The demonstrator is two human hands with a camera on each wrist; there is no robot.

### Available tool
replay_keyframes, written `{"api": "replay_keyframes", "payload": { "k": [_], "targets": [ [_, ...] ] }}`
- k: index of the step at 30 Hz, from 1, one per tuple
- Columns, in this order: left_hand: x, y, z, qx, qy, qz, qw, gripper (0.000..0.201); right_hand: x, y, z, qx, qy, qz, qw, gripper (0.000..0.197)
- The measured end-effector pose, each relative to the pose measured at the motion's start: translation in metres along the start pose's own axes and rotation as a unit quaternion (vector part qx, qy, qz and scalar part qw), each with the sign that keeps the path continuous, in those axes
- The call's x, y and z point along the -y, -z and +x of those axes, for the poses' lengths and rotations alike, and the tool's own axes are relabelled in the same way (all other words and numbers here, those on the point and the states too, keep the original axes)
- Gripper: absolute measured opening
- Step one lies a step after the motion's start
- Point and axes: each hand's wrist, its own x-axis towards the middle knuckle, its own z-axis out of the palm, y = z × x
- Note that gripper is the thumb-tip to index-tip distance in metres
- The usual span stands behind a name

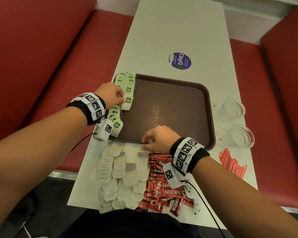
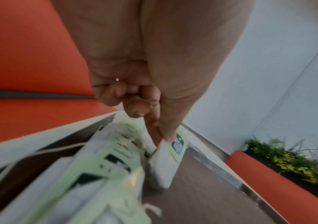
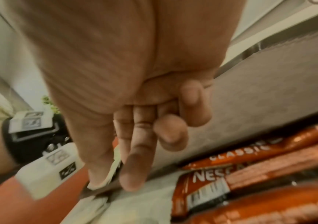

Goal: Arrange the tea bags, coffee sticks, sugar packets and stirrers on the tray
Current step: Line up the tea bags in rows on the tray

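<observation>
Early stage. Left hand (image 1: 110,95) pinches a green-tagged tea bag (image 1: 127,102) at the tray (image 1: 170,107) edge beside its row. Right hand (image 1: 159,139) pinches a plain tea bag (image 3: 114,169) from the pile under it. Coffee sticks (image 1: 162,189) below the right wrist and stirrers (image 1: 232,164) further right remain untouched; sugar not identifiable.

**Booth seating around a pale surface**

From my remote seat I see a long, pale surface (image 1: 175,31) running away from me, with red padded benches (image 1: 41,57) along both sides. Dark floor (image 1: 46,200) shows below the near edge. On my left wrist feed, a light wall (image 2: 249,75) rises behind a planter of green and yellow foliage (image 2: 292,165). The light is soft and even.
</observation>
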Motion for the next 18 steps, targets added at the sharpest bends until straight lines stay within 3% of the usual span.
{"api": "replay_keyframes", "payload": {
  "k": [6, 10, 14, 18],
  "targets": [
    [-0.001, -0.007, 0.030, -0.027, 0.034, 0.007, 0.999, 0.017, 0.005, -0.015, 0.006, 0.038, -0.007, -0.086, 0.996, 0.036],
    [-0.003, -0.008, 0.041, -0.053, 0.066, 0.042, 0.996, 0.019, 0.007, -0.021, 0.008, 0.064, -0.013, -0.138, 0.988, 0.024],
    [-0.008, -0.006, 0.044, -0.066, 0.081, 0.089, 0.991, 0.025, 0.009, -0.026, 0.007, 0.064, -0.013, -0.133, 0.989, 0.025],
    [-0.023, -0.006, 0.044, -0.067, 0.058, 0.132, 0.987, 0.034, 0.011, -0.023, 0.006, 0.070, 0.000, -0.114, 0.991, 0.013]
  ]
}}
